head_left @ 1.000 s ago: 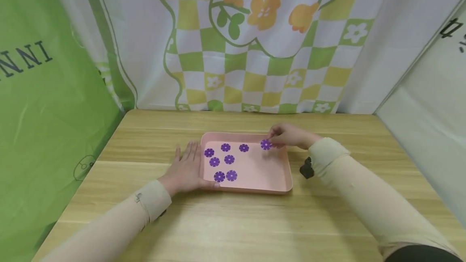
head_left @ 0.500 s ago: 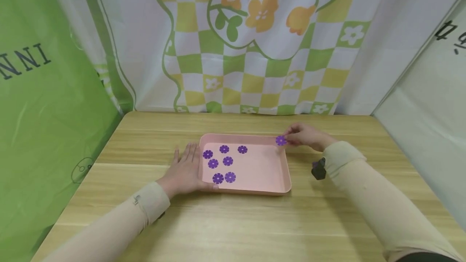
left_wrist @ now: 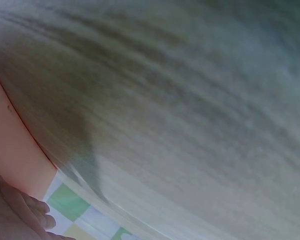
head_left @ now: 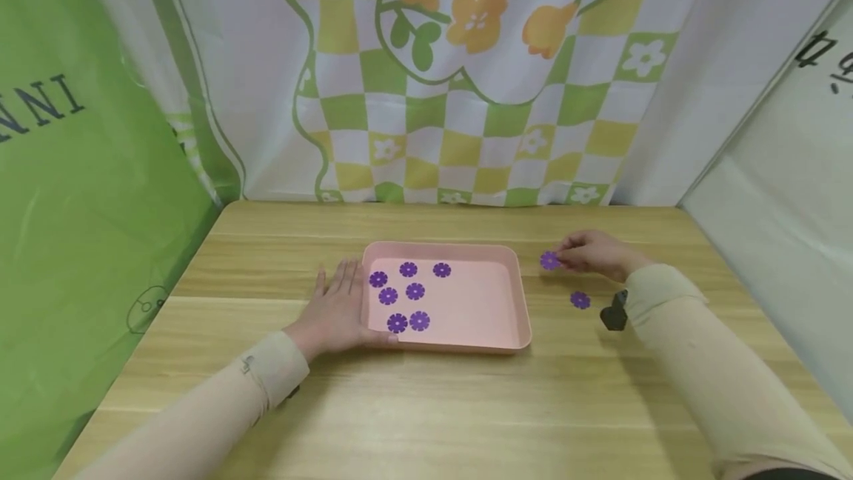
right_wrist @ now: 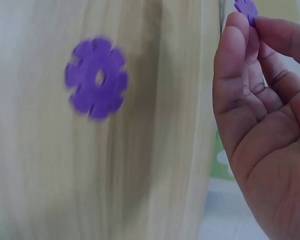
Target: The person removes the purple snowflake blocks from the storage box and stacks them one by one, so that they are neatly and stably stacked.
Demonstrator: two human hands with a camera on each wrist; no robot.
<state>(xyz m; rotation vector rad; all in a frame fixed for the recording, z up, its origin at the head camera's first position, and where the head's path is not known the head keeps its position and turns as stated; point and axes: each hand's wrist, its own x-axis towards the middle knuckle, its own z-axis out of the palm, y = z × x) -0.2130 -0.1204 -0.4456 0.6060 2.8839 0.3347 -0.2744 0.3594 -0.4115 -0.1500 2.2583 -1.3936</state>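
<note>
Between thumb and forefinger, my right hand (head_left: 595,252) pinches a purple snowflake disc (head_left: 549,261) above the table, just right of the pink tray (head_left: 476,310). In the right wrist view that disc (right_wrist: 246,9) peeks out past the fingertips. A second purple disc (right_wrist: 96,78) lies flat on the wood below the hand. Several more purple notched discs (head_left: 415,291) lie apart from each other over the tray's left half. My left hand (head_left: 336,311) rests with straight fingers along the tray's left edge, its thumb at the front rim. The left wrist view shows part of that hand (left_wrist: 15,212) near the tray's wall.
A wood-grain table (head_left: 426,406) carries the tray. At its far edge hangs a checkered curtain (head_left: 466,117), with a green cloth (head_left: 100,206) on the left and a white one (head_left: 786,169) on the right. A small black device (head_left: 614,315) sits at the right wrist.
My right hand has carried the pinched disc rightward from inside the tray, over its right rim, to above the table. The disc on the table has come into view. The left hand stays put.
</note>
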